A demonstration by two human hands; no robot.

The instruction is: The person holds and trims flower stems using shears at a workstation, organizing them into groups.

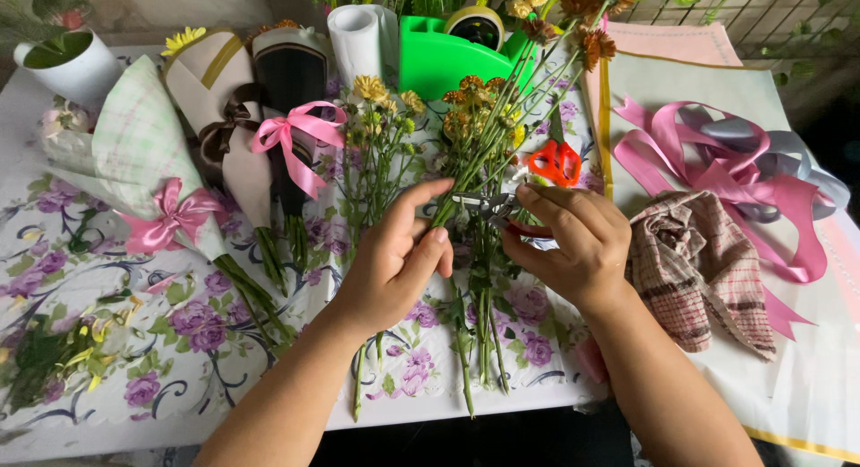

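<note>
The left hand (394, 261) pinches a bunch of green flower stems with orange and yellow blooms (475, 154) between thumb and fingers, the stems slanting up and to the right over the desk (107, 270), which is covered by a white cloth printed with purple flowers. The right hand (569, 243) is curled around a small metal cutting tool (479, 203) whose silvery tip meets the stems just beside the left thumb; the palm hides most of the tool, so its handles show only as a sliver of red, and whether its blades are closed on a stem cannot be told. Loose cut stems (479, 333) lie under both hands, their lower ends hanging past the desk edge. Orange-handled scissors (555, 161) lie behind the right hand, partly covered by stems. At the left lie three wrapped bouquets: one in pale green checked paper with a pink bow (148, 176), one in beige paper with a brown ribbon (219, 118), and one in dark paper with a pink ribbon (291, 100); their flowers are mostly hidden inside the wraps. A green plastic tape dispenser (448, 59) stands at the back, cut off by the top edge. To the right lie a crumpled pink checked cloth (694, 270) and tangled pink and grey ribbons (735, 171) on pale wrapping paper.
</note>
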